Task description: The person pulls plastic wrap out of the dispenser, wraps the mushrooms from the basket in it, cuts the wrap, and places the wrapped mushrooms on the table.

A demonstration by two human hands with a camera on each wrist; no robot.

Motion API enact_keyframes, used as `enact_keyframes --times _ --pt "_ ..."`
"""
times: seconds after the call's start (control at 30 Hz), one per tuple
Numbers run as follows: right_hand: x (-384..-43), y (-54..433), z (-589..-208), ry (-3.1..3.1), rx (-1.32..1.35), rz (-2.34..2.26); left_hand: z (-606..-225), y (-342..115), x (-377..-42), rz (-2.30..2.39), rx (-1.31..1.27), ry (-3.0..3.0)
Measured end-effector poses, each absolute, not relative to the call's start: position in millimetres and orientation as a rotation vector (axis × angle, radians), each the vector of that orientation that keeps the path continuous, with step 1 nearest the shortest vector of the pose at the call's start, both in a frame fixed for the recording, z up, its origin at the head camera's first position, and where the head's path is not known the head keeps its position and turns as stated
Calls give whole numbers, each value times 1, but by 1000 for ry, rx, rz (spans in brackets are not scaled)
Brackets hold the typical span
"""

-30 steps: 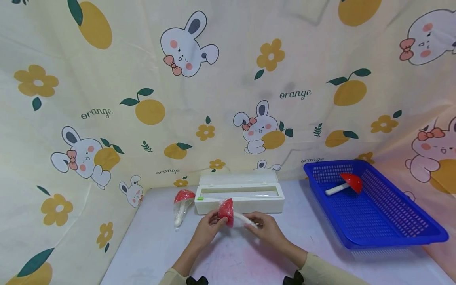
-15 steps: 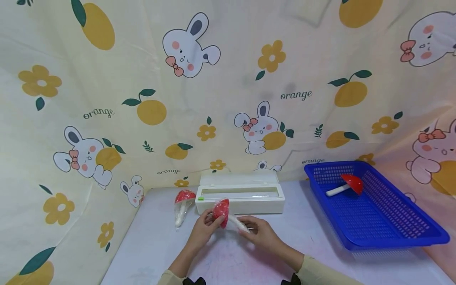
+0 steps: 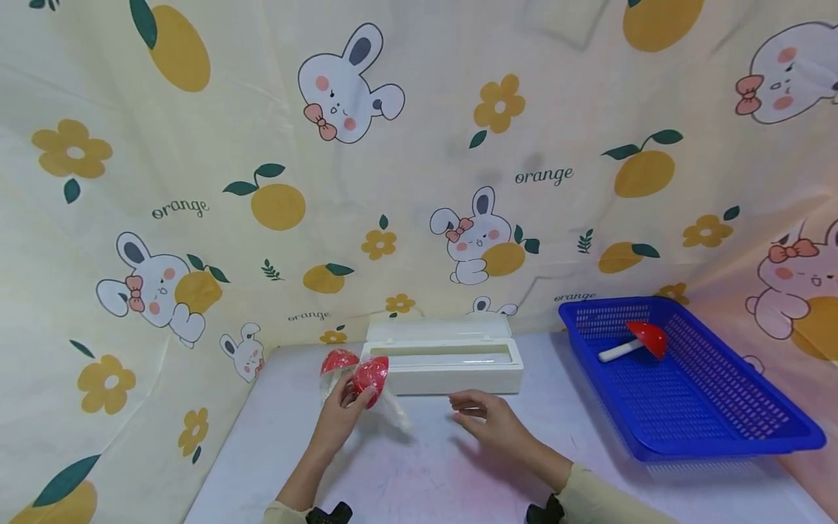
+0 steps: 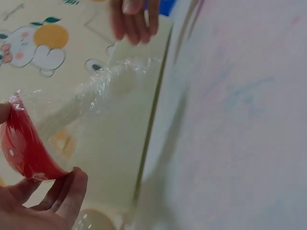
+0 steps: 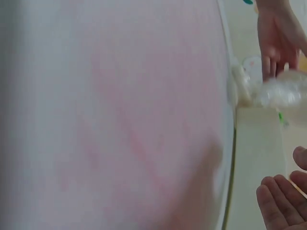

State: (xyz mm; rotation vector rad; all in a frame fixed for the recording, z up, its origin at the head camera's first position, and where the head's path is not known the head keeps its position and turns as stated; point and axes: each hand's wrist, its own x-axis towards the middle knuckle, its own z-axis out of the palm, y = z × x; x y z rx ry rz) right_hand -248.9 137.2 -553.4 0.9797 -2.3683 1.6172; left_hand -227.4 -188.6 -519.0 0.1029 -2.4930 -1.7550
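The table has a blue basket at two o'clock and a white box at twelve. The left hand is clamped on the cap of a wrapped mushroom before the box's left end, stem toward five o'clock. The right hand is relaxed, thumb and fingertips apart. Another mushroom lies at its ten; a third sits in the basket.

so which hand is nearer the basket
Right. The right hand is left of the basket, in front of the box's right end. The left hand is farther left, holding a wrapped mushroom near the box's left end.
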Motion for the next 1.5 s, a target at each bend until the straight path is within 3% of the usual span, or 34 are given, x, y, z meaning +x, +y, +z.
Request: enact_keyframes --times 0.67,1.17,1.5 --pt "-294 196 -517 -2190 891 1119 -480 -264 -242 -1641 191 -2477" --pt "-318 203 -514 -2516 633 981 -485 -304 -266 -1424 385 -2547" --pt "-330 205 -518 -2512 654 988 -505 -315 -276 -1343 429 -2541"
